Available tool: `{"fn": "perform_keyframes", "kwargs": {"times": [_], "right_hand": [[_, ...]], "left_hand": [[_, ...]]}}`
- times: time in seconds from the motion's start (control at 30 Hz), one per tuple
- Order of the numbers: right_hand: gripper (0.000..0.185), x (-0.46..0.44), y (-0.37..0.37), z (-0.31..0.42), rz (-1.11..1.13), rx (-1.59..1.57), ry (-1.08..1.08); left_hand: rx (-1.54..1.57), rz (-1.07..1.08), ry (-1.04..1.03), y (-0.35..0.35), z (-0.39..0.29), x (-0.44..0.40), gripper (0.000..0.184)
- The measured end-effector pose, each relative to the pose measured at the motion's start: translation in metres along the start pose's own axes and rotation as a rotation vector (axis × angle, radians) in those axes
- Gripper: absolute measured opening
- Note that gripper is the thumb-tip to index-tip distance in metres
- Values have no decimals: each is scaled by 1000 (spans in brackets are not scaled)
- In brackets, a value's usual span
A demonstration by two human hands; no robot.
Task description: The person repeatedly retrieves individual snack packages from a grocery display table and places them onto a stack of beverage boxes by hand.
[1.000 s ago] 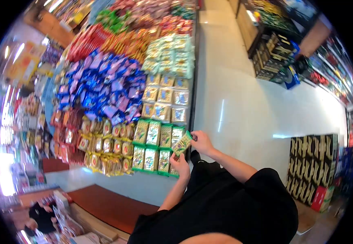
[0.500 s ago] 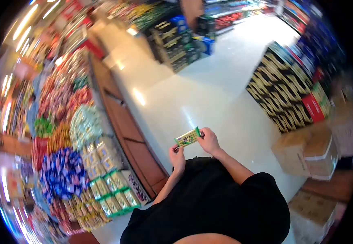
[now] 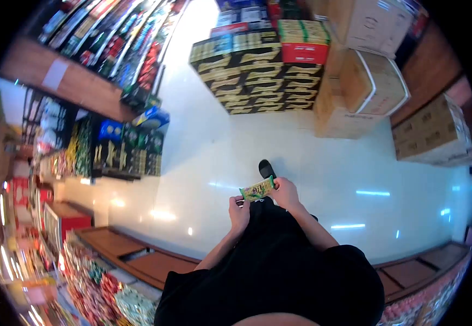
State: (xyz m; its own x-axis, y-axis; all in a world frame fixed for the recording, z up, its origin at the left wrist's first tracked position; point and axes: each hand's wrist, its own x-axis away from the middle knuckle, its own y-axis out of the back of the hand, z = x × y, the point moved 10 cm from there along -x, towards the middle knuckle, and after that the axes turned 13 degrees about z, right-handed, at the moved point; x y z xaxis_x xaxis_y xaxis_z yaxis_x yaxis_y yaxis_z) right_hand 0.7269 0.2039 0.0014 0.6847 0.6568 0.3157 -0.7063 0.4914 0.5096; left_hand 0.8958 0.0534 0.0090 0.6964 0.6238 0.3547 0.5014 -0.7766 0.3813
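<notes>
A small green and pale yellow snack packet (image 3: 257, 189) is stretched between both hands in front of the body, over the floor. My left hand (image 3: 239, 212) pinches its left end, with the thumb and fingers closed. At the packet's right end, my right hand (image 3: 285, 194) grips the green edge. The printed face of the packet points up towards the camera, tilted slightly up to the right. Just beyond it a dark shoe (image 3: 267, 169) shows on the pale floor.
Stacked black and gold cartons (image 3: 263, 76) stand ahead. Brown cardboard boxes (image 3: 350, 108) are to their right, with another box (image 3: 431, 133) farther right. Display counters of packaged goods (image 3: 89, 271) run along the lower left and lower right. Shelves (image 3: 122, 49) stand at upper left.
The view has swung right, away from the snack display, to the floor and cartons. The packet, earlier held over the display's edge, is now over the floor, still in both hands.
</notes>
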Motion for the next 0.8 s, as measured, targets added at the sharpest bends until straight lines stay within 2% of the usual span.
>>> {"fn": "perform_keyframes", "kwargs": {"times": [0.03, 0.13, 0.27, 0.37, 0.47, 0.57, 0.67, 0.8], "right_hand": [[19, -7, 9, -11, 32, 13, -67], [23, -35, 50, -23, -110, 77, -67], [27, -105, 104, -32, -132, 52, -99], [28, -159, 145, -35, -142, 103, -89], [29, -207, 201, -27, -170, 123, -79], [33, -255, 255, -37, -175, 42, -108], [35, -284, 316, -21, -331, 17, -14], [35, -317, 376, -26, -493, -107, -94]], "left_hand": [[-23, 42, -19, -11, -10, -18, 27], [-61, 121, -57, -43, -38, -73, 26], [-42, 159, -114, -80, -81, -158, 24], [-170, 209, -368, -111, -138, -212, 26], [-162, 304, -387, -141, -183, -259, 30], [-26, 386, -335, -173, -216, -311, 35], [-20, 417, -435, -197, -271, -353, 38], [-56, 451, -518, -224, -342, -400, 43]]}}
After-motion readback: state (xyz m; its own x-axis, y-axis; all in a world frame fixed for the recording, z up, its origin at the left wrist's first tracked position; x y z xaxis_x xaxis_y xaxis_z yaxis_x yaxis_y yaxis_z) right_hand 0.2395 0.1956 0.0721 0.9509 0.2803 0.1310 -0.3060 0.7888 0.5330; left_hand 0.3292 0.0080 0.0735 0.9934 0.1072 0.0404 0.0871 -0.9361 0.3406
